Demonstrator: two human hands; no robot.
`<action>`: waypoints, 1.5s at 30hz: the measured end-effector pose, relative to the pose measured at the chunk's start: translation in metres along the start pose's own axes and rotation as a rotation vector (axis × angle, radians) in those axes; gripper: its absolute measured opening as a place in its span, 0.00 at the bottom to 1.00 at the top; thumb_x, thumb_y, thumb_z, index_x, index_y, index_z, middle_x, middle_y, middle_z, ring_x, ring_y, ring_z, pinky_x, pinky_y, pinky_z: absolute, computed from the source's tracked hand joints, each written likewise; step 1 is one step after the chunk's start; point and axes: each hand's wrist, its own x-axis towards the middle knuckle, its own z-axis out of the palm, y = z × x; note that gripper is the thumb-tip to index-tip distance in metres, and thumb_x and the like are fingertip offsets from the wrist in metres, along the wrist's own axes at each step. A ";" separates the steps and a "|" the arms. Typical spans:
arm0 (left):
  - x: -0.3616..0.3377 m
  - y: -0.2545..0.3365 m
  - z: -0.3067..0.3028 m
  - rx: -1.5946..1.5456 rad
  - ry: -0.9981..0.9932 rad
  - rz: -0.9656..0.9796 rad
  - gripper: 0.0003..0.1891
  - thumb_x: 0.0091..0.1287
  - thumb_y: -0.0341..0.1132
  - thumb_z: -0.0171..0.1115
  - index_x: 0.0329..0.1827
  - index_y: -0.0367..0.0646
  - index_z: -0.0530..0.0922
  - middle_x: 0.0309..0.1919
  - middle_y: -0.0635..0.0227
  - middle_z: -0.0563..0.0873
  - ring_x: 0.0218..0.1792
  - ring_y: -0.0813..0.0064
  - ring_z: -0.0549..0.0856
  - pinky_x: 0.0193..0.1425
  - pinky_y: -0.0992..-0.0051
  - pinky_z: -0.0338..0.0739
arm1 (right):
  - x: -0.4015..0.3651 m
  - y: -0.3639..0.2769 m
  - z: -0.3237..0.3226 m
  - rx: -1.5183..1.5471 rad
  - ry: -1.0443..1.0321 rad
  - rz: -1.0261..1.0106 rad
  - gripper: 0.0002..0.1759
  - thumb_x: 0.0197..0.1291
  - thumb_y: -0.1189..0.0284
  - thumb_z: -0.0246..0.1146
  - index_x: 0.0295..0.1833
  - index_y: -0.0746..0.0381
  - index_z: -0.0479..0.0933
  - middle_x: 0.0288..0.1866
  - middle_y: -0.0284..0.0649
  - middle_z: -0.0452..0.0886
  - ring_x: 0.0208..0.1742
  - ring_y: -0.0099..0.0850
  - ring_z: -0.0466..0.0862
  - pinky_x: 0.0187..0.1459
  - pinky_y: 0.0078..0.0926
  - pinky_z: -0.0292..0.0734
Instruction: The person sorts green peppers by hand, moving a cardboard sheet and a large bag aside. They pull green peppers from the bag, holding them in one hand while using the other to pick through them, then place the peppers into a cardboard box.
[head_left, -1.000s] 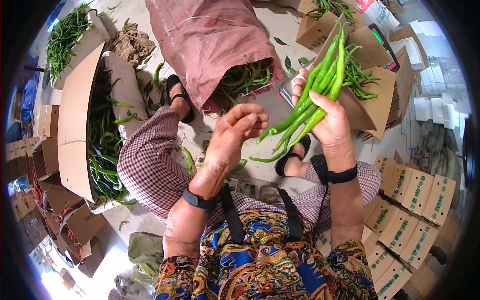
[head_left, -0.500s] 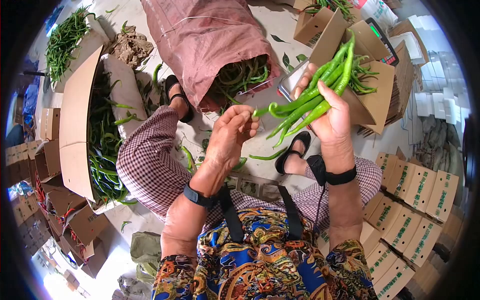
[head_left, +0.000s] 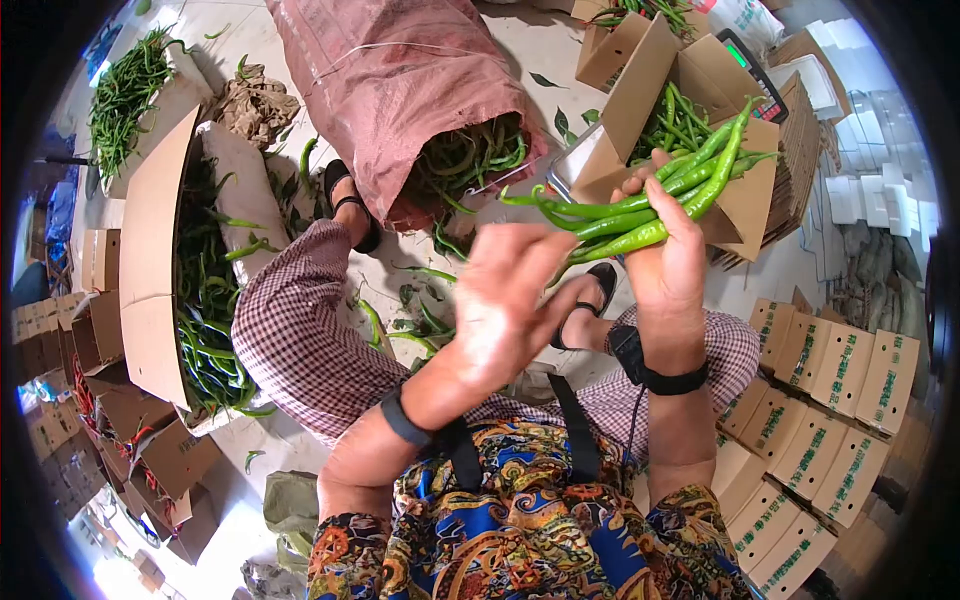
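A bundle of long green peppers (head_left: 640,215) lies across the palm of my right hand (head_left: 665,250), its fingers and thumb round it. My left hand (head_left: 510,300) is blurred by motion at the lower left of the bundle, near the pepper tips; its fingers are smeared, and whether they touch the peppers is unclear. Just behind the bundle stands an open cardboard box (head_left: 740,205) with more green peppers in it. A pink woven sack (head_left: 400,90) lies with its mouth towards me, peppers showing inside.
On the left is a large carton (head_left: 150,270) full of green peppers. A digital scale (head_left: 750,70) is at the upper right. Printed cartons (head_left: 840,375) are stacked at the lower right. Loose peppers (head_left: 372,318) and leaves lie on the floor between my feet.
My left hand has moved right and nearer to my right hand and is now blurred. The bundle has tilted flatter, its tips pointing left. The view has shifted slightly.
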 end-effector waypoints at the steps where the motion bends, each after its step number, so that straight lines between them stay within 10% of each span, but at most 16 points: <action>1: 0.003 0.001 0.007 0.023 -0.043 0.059 0.17 0.48 0.28 0.70 0.42 0.39 0.78 0.33 0.61 0.77 0.35 0.59 0.78 0.37 0.63 0.75 | -0.002 0.004 0.002 -0.025 0.036 0.009 0.21 0.64 0.78 0.59 0.63 0.65 0.67 0.42 0.37 0.76 0.46 0.28 0.77 0.55 0.33 0.74; 6: 0.000 0.003 0.021 0.102 -0.063 0.097 0.13 0.51 0.31 0.69 0.38 0.39 0.78 0.25 0.63 0.75 0.26 0.62 0.78 0.29 0.66 0.73 | -0.013 0.016 0.007 -0.107 -0.007 0.058 0.22 0.66 0.70 0.61 0.63 0.65 0.67 0.39 0.34 0.74 0.41 0.26 0.76 0.49 0.32 0.75; 12: -0.013 0.013 -0.023 -0.764 -0.174 -0.880 0.06 0.64 0.29 0.65 0.39 0.36 0.79 0.29 0.75 0.81 0.32 0.87 0.76 0.35 0.81 0.71 | -0.026 0.023 -0.006 -0.133 -0.363 0.326 0.56 0.47 0.37 0.67 0.73 0.61 0.55 0.37 0.28 0.67 0.35 0.19 0.66 0.36 0.19 0.66; 16: -0.019 0.025 -0.086 -0.928 0.061 -0.844 0.07 0.69 0.34 0.61 0.42 0.38 0.78 0.28 0.76 0.80 0.29 0.88 0.74 0.33 0.85 0.70 | -0.032 0.034 0.003 0.053 -0.345 0.527 0.31 0.57 0.71 0.70 0.64 0.64 0.64 0.29 0.26 0.62 0.26 0.15 0.62 0.26 0.13 0.59; 26: -0.163 -0.054 -0.269 -0.116 0.732 -0.726 0.07 0.70 0.32 0.60 0.43 0.38 0.79 0.29 0.72 0.81 0.27 0.85 0.74 0.33 0.82 0.69 | -0.026 0.026 -0.010 0.170 -0.346 0.585 0.27 0.64 0.77 0.56 0.68 0.67 0.61 0.39 0.36 0.69 0.31 0.19 0.66 0.31 0.18 0.67; 31: -0.259 -0.111 -0.287 0.306 1.004 -1.020 0.25 0.63 0.47 0.67 0.55 0.37 0.76 0.48 0.65 0.81 0.47 0.75 0.78 0.51 0.77 0.70 | -0.023 0.037 -0.011 0.103 -0.298 0.593 0.26 0.63 0.78 0.57 0.67 0.66 0.64 0.40 0.35 0.70 0.31 0.18 0.66 0.32 0.17 0.67; 35: -0.251 -0.130 -0.326 -0.135 1.414 -1.009 0.27 0.63 0.58 0.63 0.55 0.47 0.75 0.46 0.73 0.81 0.42 0.78 0.76 0.42 0.77 0.68 | -0.022 0.041 -0.014 0.081 -0.254 0.605 0.23 0.64 0.77 0.57 0.65 0.65 0.67 0.40 0.35 0.71 0.31 0.18 0.67 0.32 0.17 0.67; 38: -0.248 -0.149 -0.364 -0.288 1.279 -1.058 0.25 0.62 0.54 0.67 0.54 0.48 0.76 0.43 0.75 0.82 0.42 0.79 0.79 0.42 0.76 0.71 | -0.022 0.041 -0.013 0.062 -0.249 0.584 0.22 0.64 0.76 0.57 0.64 0.65 0.67 0.39 0.34 0.72 0.31 0.18 0.68 0.31 0.17 0.68; 40: -0.266 -0.174 -0.390 -0.810 1.304 -0.955 0.21 0.64 0.46 0.66 0.55 0.44 0.76 0.50 0.70 0.84 0.51 0.69 0.83 0.60 0.68 0.76 | -0.026 0.042 -0.009 0.060 -0.225 0.600 0.22 0.64 0.76 0.58 0.63 0.64 0.68 0.38 0.34 0.72 0.31 0.18 0.69 0.32 0.18 0.70; 45: -0.257 -0.189 -0.409 -0.756 1.210 -0.834 0.10 0.61 0.34 0.66 0.44 0.42 0.80 0.39 0.70 0.87 0.43 0.73 0.85 0.41 0.79 0.74 | -0.028 0.047 -0.008 0.048 -0.219 0.599 0.22 0.62 0.77 0.59 0.62 0.63 0.68 0.38 0.34 0.72 0.31 0.18 0.69 0.32 0.18 0.70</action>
